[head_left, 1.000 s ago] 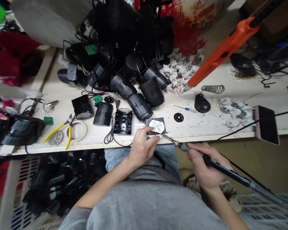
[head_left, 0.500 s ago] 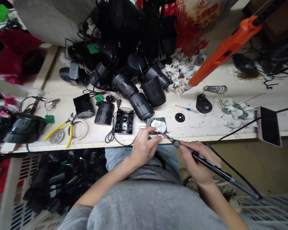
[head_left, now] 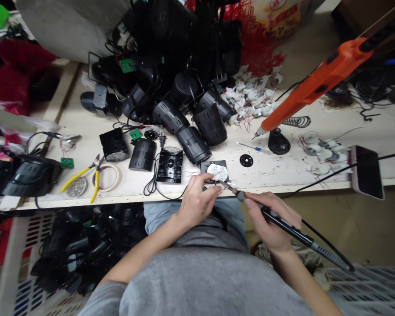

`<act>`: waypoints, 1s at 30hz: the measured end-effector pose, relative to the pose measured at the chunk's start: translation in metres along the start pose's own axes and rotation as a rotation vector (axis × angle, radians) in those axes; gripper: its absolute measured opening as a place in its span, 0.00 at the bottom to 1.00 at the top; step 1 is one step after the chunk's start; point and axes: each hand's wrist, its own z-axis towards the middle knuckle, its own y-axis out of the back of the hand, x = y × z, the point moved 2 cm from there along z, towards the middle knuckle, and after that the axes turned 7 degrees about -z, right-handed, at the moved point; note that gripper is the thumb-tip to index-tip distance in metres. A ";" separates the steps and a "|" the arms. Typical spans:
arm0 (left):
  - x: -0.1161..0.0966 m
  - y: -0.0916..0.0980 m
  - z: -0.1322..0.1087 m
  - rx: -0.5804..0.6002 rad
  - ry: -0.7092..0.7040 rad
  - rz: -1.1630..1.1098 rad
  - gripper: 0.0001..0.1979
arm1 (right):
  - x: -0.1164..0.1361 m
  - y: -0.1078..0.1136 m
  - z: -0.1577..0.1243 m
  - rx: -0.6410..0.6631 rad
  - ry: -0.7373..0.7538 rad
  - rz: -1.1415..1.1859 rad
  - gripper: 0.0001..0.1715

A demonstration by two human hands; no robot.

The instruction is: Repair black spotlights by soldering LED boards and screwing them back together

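My right hand (head_left: 273,219) is closed round a black soldering iron (head_left: 291,230), its tip pointing left onto the work. The tip meets the edge of a white LED board (head_left: 218,172), which lies on a dark square block (head_left: 204,166) at the bench's front edge. Thumb and forefinger of my left hand (head_left: 197,199) are closed at the board's near side, pinching a thin red wire (head_left: 216,181). A bit of green circuit board shows beside these fingers, mostly hidden.
Black lamp housings (head_left: 192,145) are heaped behind the work. Yellow-handled pliers (head_left: 97,177) and a tape roll (head_left: 115,179) lie left. An orange electric screwdriver (head_left: 316,83) hangs at right, above a small screwdriver (head_left: 257,149). A phone (head_left: 367,171) stands at the right edge.
The hanging orange screwdriver has swung a little to the right and down. Both hands stay almost in place; the soldering iron has shifted slightly left.
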 end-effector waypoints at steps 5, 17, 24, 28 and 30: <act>0.001 0.000 0.000 -0.006 -0.002 -0.015 0.08 | 0.002 0.000 0.002 -0.003 0.022 0.025 0.10; 0.005 -0.001 -0.001 -0.014 0.052 -0.094 0.06 | 0.003 0.000 0.004 -0.002 0.031 0.025 0.10; 0.007 -0.001 -0.001 -0.039 0.060 -0.141 0.06 | 0.004 -0.001 0.005 -0.027 0.008 0.055 0.10; 0.007 -0.002 -0.001 -0.033 0.077 -0.147 0.06 | 0.004 -0.001 0.005 -0.028 0.013 0.032 0.09; 0.007 -0.002 -0.001 -0.030 0.078 -0.151 0.05 | 0.004 -0.001 0.005 -0.023 0.020 0.011 0.09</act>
